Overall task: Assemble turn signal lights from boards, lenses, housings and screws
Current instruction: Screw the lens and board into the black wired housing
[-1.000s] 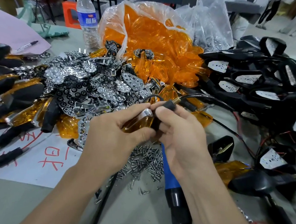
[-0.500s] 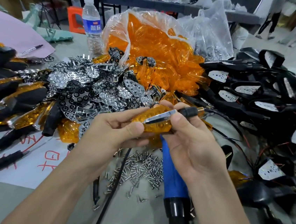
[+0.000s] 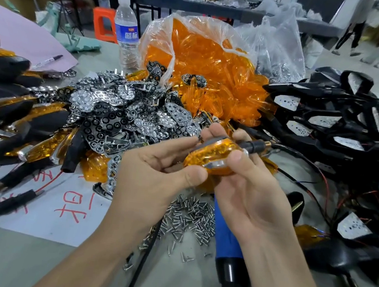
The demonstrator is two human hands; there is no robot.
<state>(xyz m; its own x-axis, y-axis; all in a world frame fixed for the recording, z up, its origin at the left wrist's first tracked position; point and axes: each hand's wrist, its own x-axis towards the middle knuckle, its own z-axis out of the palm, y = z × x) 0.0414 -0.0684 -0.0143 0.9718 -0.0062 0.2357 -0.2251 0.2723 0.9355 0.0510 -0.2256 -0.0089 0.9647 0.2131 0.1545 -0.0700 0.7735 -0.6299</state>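
Both hands hold one turn signal light point(image 3: 213, 154), orange lens up, with its black stem and wire pointing right. My left hand point(image 3: 154, 174) pinches the lens tip between thumb and fingers. My right hand point(image 3: 247, 186) grips the body from the right, thumb on the chrome edge. Below them lies a heap of small screws point(image 3: 190, 218) and a blue electric screwdriver point(image 3: 227, 238). A bag of orange lenses point(image 3: 206, 61) stands behind, chrome reflector boards point(image 3: 116, 117) at centre left, black housings with boards point(image 3: 340, 126) at right.
Finished orange and black lights point(image 3: 5, 128) are piled at the left. A water bottle point(image 3: 125, 31) stands at the back, a pen point(image 3: 48, 59) on pink paper beside it. White paper with red writing point(image 3: 60, 204) lies at front left. People stand in the background.
The light has been turned so its orange lens faces up, and both hands have lifted it a little. The camera has tilted, so the table appears lower.
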